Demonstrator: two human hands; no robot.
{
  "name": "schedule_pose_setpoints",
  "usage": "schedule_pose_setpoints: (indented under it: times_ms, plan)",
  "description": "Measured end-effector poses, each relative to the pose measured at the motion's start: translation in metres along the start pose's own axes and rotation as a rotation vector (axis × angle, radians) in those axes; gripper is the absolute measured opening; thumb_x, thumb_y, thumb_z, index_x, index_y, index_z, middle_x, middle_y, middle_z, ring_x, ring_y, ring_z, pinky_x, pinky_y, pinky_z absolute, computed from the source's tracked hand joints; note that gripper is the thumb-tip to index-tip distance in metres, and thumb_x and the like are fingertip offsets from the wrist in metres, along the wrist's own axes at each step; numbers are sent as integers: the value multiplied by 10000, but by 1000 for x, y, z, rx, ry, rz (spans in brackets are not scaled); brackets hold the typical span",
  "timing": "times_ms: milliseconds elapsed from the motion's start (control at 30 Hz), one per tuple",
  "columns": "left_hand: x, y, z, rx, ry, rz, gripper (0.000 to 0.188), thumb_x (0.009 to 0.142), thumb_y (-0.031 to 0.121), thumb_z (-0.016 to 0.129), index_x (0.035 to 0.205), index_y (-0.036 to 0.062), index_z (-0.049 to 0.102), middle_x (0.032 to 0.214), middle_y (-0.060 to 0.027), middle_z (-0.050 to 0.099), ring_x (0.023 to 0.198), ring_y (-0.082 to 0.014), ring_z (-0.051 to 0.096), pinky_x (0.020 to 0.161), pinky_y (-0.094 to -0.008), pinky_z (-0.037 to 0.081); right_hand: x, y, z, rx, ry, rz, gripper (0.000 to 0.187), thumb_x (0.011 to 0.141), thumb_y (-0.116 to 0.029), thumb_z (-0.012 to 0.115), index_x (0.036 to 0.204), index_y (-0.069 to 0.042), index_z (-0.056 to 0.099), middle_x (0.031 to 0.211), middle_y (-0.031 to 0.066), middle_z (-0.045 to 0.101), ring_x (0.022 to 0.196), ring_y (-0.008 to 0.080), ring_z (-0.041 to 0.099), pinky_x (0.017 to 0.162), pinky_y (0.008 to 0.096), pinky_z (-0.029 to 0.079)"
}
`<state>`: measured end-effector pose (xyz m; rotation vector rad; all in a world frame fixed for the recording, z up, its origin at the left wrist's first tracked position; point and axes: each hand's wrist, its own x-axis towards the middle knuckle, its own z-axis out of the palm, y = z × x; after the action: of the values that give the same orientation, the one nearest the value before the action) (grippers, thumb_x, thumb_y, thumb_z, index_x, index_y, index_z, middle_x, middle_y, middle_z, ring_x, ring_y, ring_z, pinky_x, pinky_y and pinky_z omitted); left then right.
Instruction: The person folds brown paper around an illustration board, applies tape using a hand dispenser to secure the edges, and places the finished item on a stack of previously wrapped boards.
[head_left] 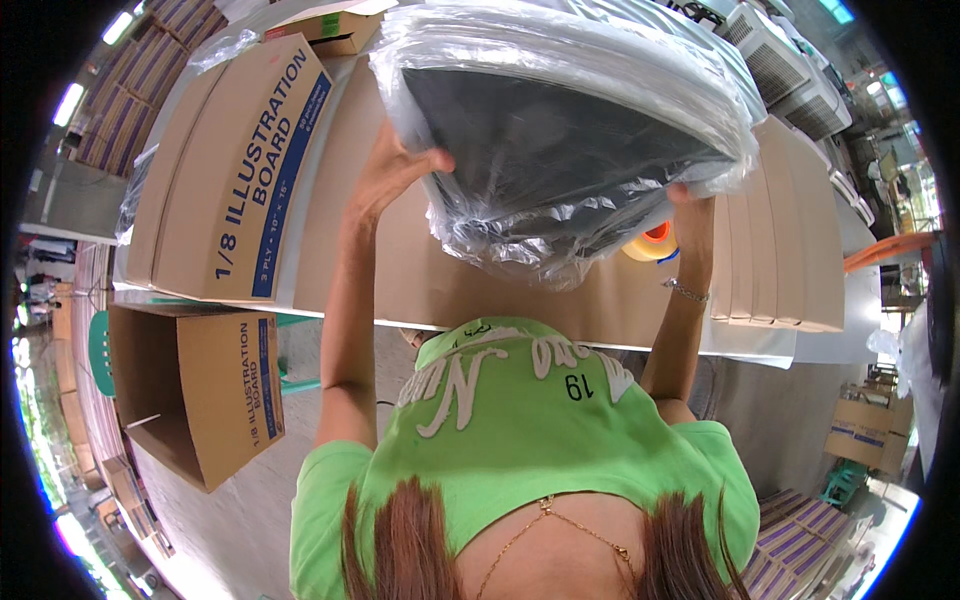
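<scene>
My two hands grip a thick stack of clear plastic-wrapped, dark flat sheets (560,140), tilted up over the table with its dark face toward me. At its left edge, my left hand (398,168) is closed on it, thumb on the near face and the other fingers hidden behind. My right hand (690,205) holds the lower right corner, its thumb showing and the rest mostly covered by the plastic. Loose, crinkled wrap bunches along the bottom edge. Just beside my right wrist, partly behind the stack, lies a yellow tape roll (648,246) with an orange core.
Brown cartons with a blue band (235,180) stand on the table to the left. Flat brown cartons (785,240) line the right side. An open empty carton (195,390) sits below the table's left edge, by a green chair (101,352). An orange bar (888,251) juts in at right.
</scene>
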<state>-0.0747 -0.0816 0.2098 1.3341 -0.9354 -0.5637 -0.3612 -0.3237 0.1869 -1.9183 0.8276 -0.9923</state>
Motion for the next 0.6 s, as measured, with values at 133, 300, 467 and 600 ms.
schedule_pose_setpoints:
  times_ms: [133, 300, 467, 600]
  plan:
    - [7, 10, 32, -2, 87, 32, 818, 617, 261, 912, 1260, -19, 492, 1169, -102, 594, 1097, -204, 558, 944, -345, 461, -13, 11, 16, 318, 36, -22, 542, 726, -173, 765, 1177, 19, 534, 1087, 78, 578, 998, 215, 554, 904, 356, 454]
    - [-17, -20, 34, -115, 132, 45, 737, 615, 254, 912, 1195, -21, 548, 1106, -97, 640, 1030, -196, 599, 899, -340, 491, -45, 3, 38, 459, 85, -22, 501, 708, -198, 820, 1103, -2, 582, 980, 40, 617, 912, 186, 576, 847, 322, 475]
    - [-40, -33, 27, 203, 75, -136, 749, 605, 289, 912, 1191, -26, 567, 1102, -149, 660, 1043, -247, 621, 931, -364, 486, -66, 26, 35, 446, -33, 190, 535, 643, -203, 884, 1057, -14, 603, 965, 27, 613, 878, 159, 573, 793, 302, 489]
    - [-39, -46, 28, 185, 45, -226, 770, 591, 328, 912, 1177, -46, 582, 1111, -183, 664, 1070, -288, 620, 960, -388, 475, -71, 42, 44, 472, -46, 237, 521, 626, -169, 884, 1046, -16, 614, 966, 31, 613, 868, 164, 569, 800, 300, 489]
